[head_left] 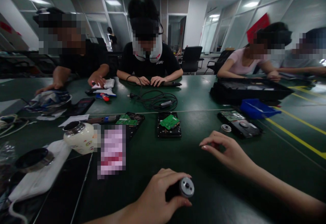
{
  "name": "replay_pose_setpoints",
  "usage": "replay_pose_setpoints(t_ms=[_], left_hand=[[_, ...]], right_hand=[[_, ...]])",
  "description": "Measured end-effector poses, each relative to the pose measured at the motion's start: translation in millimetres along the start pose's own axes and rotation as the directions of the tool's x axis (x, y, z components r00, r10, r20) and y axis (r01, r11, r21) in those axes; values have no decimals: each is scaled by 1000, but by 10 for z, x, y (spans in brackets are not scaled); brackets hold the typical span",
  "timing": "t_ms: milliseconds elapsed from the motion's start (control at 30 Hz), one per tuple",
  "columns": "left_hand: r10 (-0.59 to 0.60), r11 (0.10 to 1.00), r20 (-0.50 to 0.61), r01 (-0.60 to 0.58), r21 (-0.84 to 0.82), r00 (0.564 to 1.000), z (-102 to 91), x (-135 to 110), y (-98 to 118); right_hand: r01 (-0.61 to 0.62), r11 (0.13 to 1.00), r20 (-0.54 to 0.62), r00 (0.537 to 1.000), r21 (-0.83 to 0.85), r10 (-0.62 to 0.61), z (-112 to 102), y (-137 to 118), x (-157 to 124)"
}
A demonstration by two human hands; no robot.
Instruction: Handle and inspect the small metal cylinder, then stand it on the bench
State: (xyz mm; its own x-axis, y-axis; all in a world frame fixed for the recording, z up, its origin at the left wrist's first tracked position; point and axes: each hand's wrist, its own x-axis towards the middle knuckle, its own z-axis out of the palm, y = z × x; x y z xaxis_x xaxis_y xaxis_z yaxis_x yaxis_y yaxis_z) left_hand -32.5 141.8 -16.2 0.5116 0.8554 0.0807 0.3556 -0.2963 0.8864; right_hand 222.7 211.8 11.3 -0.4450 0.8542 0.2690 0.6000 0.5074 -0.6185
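Note:
My left hand [164, 191] is wrapped around a dark cylinder with a silver round end [187, 187]; that end has a black centre and small holes and faces right. Over the table to the right, my right hand [221, 147] has thumb and forefinger pinched together, and I cannot make out what is between them. Beyond it lie a small round metal part [226, 128] and a hard drive [240, 124]. A second hard drive [169, 134], with a loose green circuit board [169, 122] on top, lies in the middle. Another hard drive [137, 124] is left of that.
At left are a cream jar [77, 137], a large dark phone or tablet [65, 186] and a round black-topped object [33, 159]. A coiled black cable [163, 101], a blue bin [258, 108] and a black tray [249, 90] stand farther back. Several co-workers sit opposite.

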Motion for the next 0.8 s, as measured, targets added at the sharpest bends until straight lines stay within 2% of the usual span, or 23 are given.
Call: replay_pose_setpoints(t_ms=[67, 133, 300, 400, 500, 633, 700, 800], left_hand=[[-10, 1000, 5, 10, 3, 1000, 0, 0, 2], [-14, 1000, 10, 14, 5, 1000, 3, -2, 6], [-19, 1000, 17, 19, 19, 1000, 6, -6, 16], [-24, 1000, 18, 23, 19, 1000, 4, 2, 17], [-13, 1000, 16, 12, 11, 1000, 7, 6, 10], [3, 1000, -1, -3, 20, 1000, 26, -2, -5], [5, 1000, -14, -4, 24, 1000, 32, 0, -7], [8, 1000, 3, -9, 17, 1000, 26, 10, 4]], right_hand=[[-58, 997, 58, 997, -47, 60, 21, 222, -17], [-51, 996, 120, 991, -79, 61, 69, 385, -56], [-3, 994, 158, 987, -111, 21, 137, 488, -108], [-15, 999, 133, 991, -48, 21, 128, 351, -103], [-44, 995, 111, 993, 91, 34, 115, 46, -122], [71, 966, 137, 985, 250, -108, 166, -394, -160], [102, 953, 162, 975, 285, -153, 228, -504, -166], [93, 953, 210, 965, 290, -158, 318, -525, -167]])
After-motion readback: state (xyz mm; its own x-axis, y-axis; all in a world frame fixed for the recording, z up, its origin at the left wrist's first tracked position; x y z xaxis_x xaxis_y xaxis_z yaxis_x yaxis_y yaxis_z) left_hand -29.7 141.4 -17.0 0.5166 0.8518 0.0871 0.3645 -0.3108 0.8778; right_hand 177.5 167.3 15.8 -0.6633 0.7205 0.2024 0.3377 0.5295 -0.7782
